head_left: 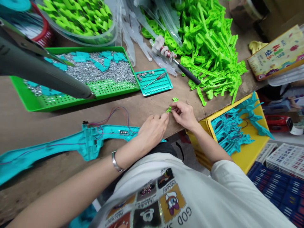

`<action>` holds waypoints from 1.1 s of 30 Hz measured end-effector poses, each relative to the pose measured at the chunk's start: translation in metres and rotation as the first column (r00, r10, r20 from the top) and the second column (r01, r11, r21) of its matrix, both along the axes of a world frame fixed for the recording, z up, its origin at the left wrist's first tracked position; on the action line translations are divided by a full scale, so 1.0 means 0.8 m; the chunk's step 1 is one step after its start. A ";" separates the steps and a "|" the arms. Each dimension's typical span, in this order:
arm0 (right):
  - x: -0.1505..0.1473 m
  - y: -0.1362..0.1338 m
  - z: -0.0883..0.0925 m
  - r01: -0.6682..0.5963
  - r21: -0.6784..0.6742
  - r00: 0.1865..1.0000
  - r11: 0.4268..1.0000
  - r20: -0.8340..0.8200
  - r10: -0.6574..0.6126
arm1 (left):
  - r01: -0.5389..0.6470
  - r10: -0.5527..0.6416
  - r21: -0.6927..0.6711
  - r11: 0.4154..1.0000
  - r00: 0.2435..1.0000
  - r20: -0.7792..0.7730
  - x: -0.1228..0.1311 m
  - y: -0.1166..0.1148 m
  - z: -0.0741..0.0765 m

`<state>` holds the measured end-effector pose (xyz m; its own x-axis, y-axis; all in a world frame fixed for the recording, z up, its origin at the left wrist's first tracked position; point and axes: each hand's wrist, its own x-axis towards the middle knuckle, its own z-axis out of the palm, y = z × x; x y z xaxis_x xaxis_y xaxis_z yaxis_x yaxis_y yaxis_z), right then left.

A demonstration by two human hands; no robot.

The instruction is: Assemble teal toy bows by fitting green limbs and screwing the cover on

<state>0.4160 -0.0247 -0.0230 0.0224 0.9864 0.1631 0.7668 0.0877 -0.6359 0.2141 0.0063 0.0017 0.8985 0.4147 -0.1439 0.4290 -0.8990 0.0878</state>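
My left hand and my right hand meet near the table's front edge. Between their fingertips is a small bright green plastic piece, pinched from both sides and partly covered by the fingers. Another bit of green plastic shows just beyond my right fingers; whether it belongs to the same piece I cannot tell. Under and left of my left forearm lies a long turquoise plastic shell, its open side up, with thin red and blue wires and a small metal spring-like part in it.
A green basket holds many screws and turquoise pieces. Beside it is a small turquoise tray with a screwdriver. Green plastic parts are heaped at the back right. A yellow bin stands right. A dark grey pole-like object juts in from the left.
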 end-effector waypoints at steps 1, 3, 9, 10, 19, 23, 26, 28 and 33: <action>0.000 0.000 0.002 0.003 0.002 1.000 1.000 -0.014 -0.003 | 0.002 -0.002 0.001 1.000 1.000 -0.009 0.001 0.000 0.002; 0.001 -0.002 0.004 0.011 0.007 0.999 1.000 -0.044 -0.011 | 0.002 -0.002 -0.015 1.000 1.000 -0.018 0.004 0.001 0.005; 0.009 -0.005 0.000 0.035 0.024 0.998 0.999 -0.061 -0.033 | -0.002 0.001 -0.041 0.999 1.000 -0.021 0.006 0.003 0.008; 0.010 -0.004 -0.001 0.028 0.029 0.998 0.999 -0.052 -0.027 | 0.000 0.000 -0.035 0.999 1.000 -0.025 0.006 0.003 0.008; 0.007 -0.002 -0.006 0.024 0.058 0.996 0.998 -0.092 -0.019 | -0.021 0.020 -0.045 0.999 1.000 -0.012 0.006 0.001 0.006; 0.005 -0.003 -0.013 0.065 0.052 0.984 0.997 -0.169 -0.056 | -0.030 0.030 -0.059 0.998 0.999 0.010 0.006 -0.001 0.004; 0.005 -0.003 -0.017 0.108 0.013 0.962 0.994 -0.256 -0.101 | -0.020 0.020 -0.021 1.000 1.000 -0.005 0.005 -0.002 0.005; 0.005 -0.002 -0.020 0.129 -0.006 0.938 0.992 -0.325 -0.123 | -0.012 0.012 0.000 1.000 1.000 -0.024 0.006 -0.002 0.007; 0.004 -0.002 -0.026 0.152 -0.069 0.897 0.986 -0.410 -0.167 | -0.013 0.012 -0.010 1.000 0.999 -0.051 0.008 -0.002 0.012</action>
<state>0.4189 -0.0265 -0.0437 0.2373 0.9688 0.0708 0.4366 -0.0413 -0.8987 0.2202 0.0047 0.0109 0.8846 0.4243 -0.1937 0.4445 -0.8927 0.0746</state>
